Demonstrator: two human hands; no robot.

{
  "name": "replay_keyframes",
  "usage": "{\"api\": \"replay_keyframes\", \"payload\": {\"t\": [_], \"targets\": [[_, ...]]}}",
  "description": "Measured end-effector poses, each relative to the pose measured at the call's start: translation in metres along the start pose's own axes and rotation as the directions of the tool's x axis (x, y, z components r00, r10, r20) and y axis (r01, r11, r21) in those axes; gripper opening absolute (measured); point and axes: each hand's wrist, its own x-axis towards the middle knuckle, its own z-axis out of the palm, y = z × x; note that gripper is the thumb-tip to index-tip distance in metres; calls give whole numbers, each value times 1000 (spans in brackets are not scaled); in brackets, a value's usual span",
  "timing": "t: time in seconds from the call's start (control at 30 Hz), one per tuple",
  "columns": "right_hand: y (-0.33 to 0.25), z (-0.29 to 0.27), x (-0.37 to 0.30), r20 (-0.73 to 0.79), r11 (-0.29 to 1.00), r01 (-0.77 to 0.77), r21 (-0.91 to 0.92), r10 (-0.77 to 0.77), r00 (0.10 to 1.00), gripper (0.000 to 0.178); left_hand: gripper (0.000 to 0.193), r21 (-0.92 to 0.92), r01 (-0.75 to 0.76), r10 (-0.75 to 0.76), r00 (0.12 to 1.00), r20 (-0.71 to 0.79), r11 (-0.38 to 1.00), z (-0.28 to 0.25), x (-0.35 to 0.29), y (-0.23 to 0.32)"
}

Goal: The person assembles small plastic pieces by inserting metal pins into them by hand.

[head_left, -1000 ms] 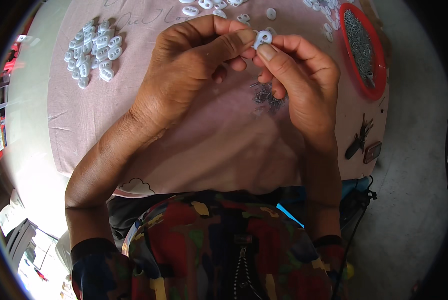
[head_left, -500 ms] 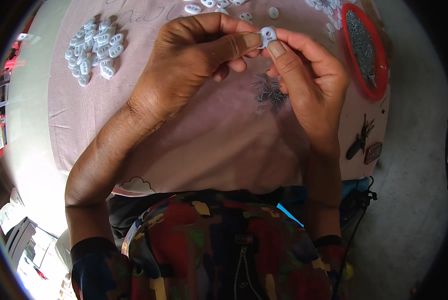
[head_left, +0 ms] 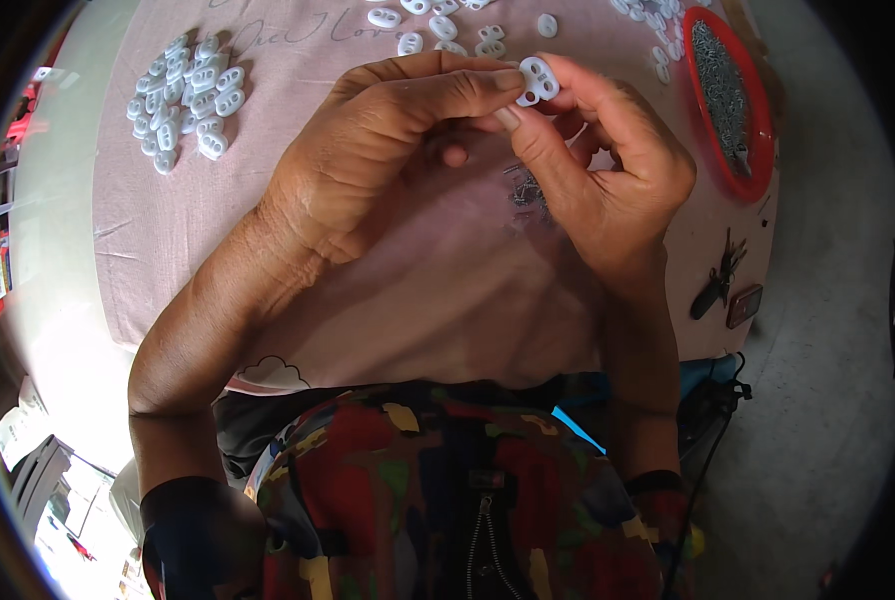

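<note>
Work piece: small white plastic piece [head_left: 538, 76] with holes, raised above the table [head_left: 418, 300] between both hands' fingertips.
Left hand [head_left: 368, 135]: thumb and index finger closed, apparently pinching the piece's left edge.
Right hand [head_left: 608, 155]: fingers curled, index finger at the piece's right edge, thumb tip just below it; whether it also grips cannot be told.
Step in hand: judged to be fingertip handling of one piece, turning or aligning it.
Next move calls for: probably a steady left pinch and a small, exact right-thumb adjustment.
Left pile: similar white pieces [head_left: 205, 77], heaped well apart from the hands.
Far side: loose white pieces [head_left: 410, 43], just beyond the left fingers.
Metal: small metal pins [head_left: 521, 190] on the cloth, partly hidden by the right hand.
Red bowl [head_left: 766, 150]: right side of table, holding many small metal parts [head_left: 716, 90].
</note>
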Motion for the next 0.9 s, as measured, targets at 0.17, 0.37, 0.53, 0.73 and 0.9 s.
{"api": "replay_keyframes", "payload": {"t": [0.17,0.37,0.53,0.73,0.9], "targets": [[-4,-2,3,14,998,68,0,-68,998,31,26,23,-8,8,1000,6,1000,0,-1,2],[-3,-7,3,37,998,68,13,-68,997,29,26,58,-16,12,998,66,998,-6,4,3],[0,-8,5,64,992,130,-7,-129,990,29,26,153,-45,36,997,64,987,-8,6,8],[-4,-4,7,36,984,175,13,-175,984,36,23,373,-119,124,992,9,920,-3,2,6],[-8,-3,5,40,987,155,-38,-154,987,38,21,275,-121,134,991,-27,954,3,-1,1]]}}
